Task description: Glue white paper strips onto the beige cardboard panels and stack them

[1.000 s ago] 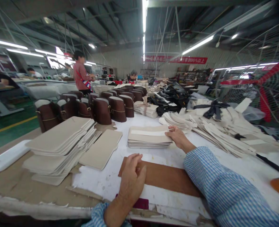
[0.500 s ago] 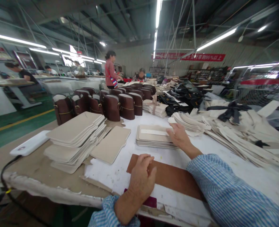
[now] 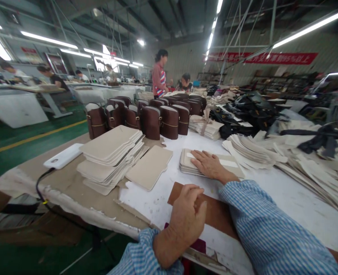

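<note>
My right hand (image 3: 208,165) lies flat, fingers stretched out, on top of a small stack of beige cut panels (image 3: 188,165) with a white strip across it. My left hand (image 3: 187,220) rests with fingers curled loosely on the near end of a brown board (image 3: 215,212) lying on the white table top. Both sleeves are blue striped. A single beige panel (image 3: 149,167) lies left of the small stack, and a tall, slumped pile of beige panels (image 3: 111,153) stands further left.
Several brown leather bag bodies (image 3: 146,116) stand in rows behind the piles. Fanned beige pieces (image 3: 252,149) and black parts (image 3: 252,110) cover the right side. A white device with a black cable (image 3: 62,156) lies at the table's left edge. People work at far tables.
The view has swung left. My right hand moved from the small stack's right edge onto its top and now lies flat. My left hand stays on the brown board.
</note>
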`<state>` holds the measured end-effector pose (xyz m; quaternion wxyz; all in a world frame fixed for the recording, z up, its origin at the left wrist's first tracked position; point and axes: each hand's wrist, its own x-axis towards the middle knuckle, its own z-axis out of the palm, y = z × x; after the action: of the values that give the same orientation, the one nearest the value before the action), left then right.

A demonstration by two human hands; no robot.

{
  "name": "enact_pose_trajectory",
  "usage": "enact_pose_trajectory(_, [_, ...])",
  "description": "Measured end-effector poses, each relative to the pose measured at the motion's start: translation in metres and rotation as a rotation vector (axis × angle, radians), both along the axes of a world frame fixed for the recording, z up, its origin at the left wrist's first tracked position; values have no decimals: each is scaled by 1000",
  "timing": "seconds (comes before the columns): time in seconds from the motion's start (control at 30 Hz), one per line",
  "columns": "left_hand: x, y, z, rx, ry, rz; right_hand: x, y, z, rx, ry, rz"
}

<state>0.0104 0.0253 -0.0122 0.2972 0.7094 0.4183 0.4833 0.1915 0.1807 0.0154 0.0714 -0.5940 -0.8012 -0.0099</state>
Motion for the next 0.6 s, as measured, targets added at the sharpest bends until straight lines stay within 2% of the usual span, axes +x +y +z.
enact_pose_trajectory(0.07, [0, 0, -1, 20, -17, 3, -1, -2, -4, -11, -16, -15])
enact_pose_trajectory(0.17, [0, -1, -1, 35, -35, 26, -3, -9, 2, -5, -36, -34])
enact_pose_trajectory(0.27, [-2, -4, 5, 112, -75, 78, -20, -21, 16, 211, -21, 11])
enact_pose_trajectory(0.33, [-4, -7, 10, 245, -111, 132, -42, -27, 24, 363, 19, 169])
enact_pose_trajectory(0.37, [-4, -9, 12, 320, -128, 161, -56, -29, 26, 383, 38, 278])
enact_pose_trajectory(0.47, [-7, -12, 18, 473, -160, 230, -99, -28, 20, 262, 28, 575])
enact_pose_trajectory(0.6, [-9, -14, 19, 518, -174, 267, -134, -24, 2, 116, -61, 734])
